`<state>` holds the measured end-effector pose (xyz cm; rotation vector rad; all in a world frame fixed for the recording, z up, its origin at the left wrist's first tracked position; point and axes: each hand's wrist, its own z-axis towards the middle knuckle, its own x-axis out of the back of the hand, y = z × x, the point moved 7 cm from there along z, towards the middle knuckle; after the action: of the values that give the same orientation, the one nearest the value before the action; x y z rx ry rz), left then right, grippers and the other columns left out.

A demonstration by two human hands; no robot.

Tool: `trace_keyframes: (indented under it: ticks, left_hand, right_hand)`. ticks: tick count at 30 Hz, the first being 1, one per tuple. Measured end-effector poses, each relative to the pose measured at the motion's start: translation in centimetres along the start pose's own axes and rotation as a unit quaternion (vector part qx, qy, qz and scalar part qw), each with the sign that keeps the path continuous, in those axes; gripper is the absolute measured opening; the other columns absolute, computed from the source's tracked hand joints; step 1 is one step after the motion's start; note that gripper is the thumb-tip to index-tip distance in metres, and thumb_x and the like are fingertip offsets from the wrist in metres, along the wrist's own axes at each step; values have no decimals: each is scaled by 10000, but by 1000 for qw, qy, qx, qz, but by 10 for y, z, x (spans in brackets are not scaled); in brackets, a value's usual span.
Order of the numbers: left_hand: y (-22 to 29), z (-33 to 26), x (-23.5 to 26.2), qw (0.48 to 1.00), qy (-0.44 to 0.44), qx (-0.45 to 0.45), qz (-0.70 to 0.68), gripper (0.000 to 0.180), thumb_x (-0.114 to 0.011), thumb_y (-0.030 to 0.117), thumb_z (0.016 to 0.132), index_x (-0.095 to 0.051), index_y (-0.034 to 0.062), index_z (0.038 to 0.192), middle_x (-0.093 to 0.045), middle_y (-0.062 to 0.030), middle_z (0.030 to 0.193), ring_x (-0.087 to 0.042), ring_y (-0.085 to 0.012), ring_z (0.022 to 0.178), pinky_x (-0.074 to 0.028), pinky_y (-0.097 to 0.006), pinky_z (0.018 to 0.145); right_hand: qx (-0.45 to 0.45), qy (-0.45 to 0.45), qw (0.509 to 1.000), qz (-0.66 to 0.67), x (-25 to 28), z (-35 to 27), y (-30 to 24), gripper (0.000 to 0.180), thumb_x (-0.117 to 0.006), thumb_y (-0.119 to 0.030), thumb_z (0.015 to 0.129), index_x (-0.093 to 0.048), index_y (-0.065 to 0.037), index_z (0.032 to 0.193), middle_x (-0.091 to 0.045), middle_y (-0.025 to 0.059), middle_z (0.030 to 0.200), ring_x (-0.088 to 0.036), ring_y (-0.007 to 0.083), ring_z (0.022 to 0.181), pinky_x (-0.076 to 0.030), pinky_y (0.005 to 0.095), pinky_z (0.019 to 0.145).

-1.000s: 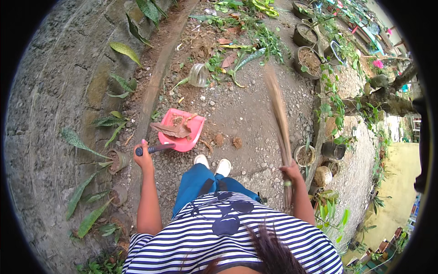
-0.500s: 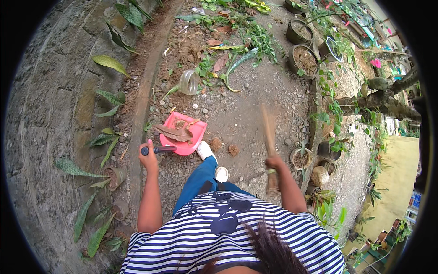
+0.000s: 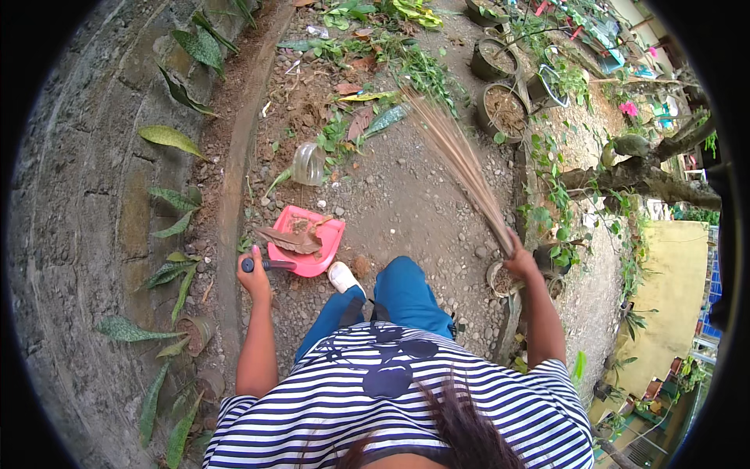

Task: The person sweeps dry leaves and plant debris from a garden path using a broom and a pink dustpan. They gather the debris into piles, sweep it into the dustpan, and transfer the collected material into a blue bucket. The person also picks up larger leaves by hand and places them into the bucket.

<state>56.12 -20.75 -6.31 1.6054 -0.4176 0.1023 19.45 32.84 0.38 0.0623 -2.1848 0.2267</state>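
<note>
A pink dustpan (image 3: 332, 236) with a dark handle is at my left, near my shoe. My left hand (image 3: 254, 275) is closed around the handle's end. Dry brown leaves (image 3: 294, 240) and bits of soil lie in the pan. At my right, my right hand (image 3: 522, 260) grips the bound end of a stick broom (image 3: 462, 162). Its long thin bristles spread forward and left, with their tips over the green cuttings (image 3: 428, 74) on the ground. A clear plastic container (image 3: 308, 163) lies on its side beyond the dustpan.
A block wall (image 3: 86, 195) with leafy plants runs along the left, behind a low concrete edge (image 3: 232, 180). Soil-filled pots (image 3: 502, 109) line the right, beside a tree branch (image 3: 641, 180). My white shoe (image 3: 344, 277) stands by the dustpan on gravel.
My right hand has swung outward to the right and forward, and the broom's bristles now reach the cuttings ahead. One leg has stepped forward. My left hand still holds the dustpan.
</note>
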Motion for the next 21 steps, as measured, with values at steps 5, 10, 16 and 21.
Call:
trace_keyframes:
  ticks: [5,10,16,21]
  left_hand:
    - [-8,10,-13,995,4,14,99,282,-650,285,778,-537,32,724,-529,-12,663,-474,-106,628,-404,-252,612]
    - [-30,-15,-47,989,-16,85,122,274,-675,282,754,-563,33,772,-572,-40,743,-521,-127,706,-424,-277,678]
    - [-48,-38,-64,985,69,155,30,273,-683,261,748,-555,28,812,-564,-50,811,-519,-146,751,-419,-278,717]
    - [-39,-62,-83,977,127,169,21,268,-692,245,737,-554,34,828,-527,-34,814,-490,-130,759,-401,-264,715]
  right_hand:
    - [-55,-57,971,227,11,90,66,687,-612,-57,593,-409,-166,1240,-602,115,766,-575,212,588,-479,338,534]
    - [-144,-154,977,23,-39,151,-24,519,-575,-108,665,-481,-158,1173,-629,137,780,-612,213,597,-496,349,542]
    - [63,-232,969,61,-5,141,-129,765,-602,-108,623,-310,-235,1318,-616,175,810,-598,238,611,-487,342,575]
    - [93,-237,956,148,81,175,-8,877,-698,-88,574,-293,-256,1334,-603,110,903,-566,198,710,-463,305,661]
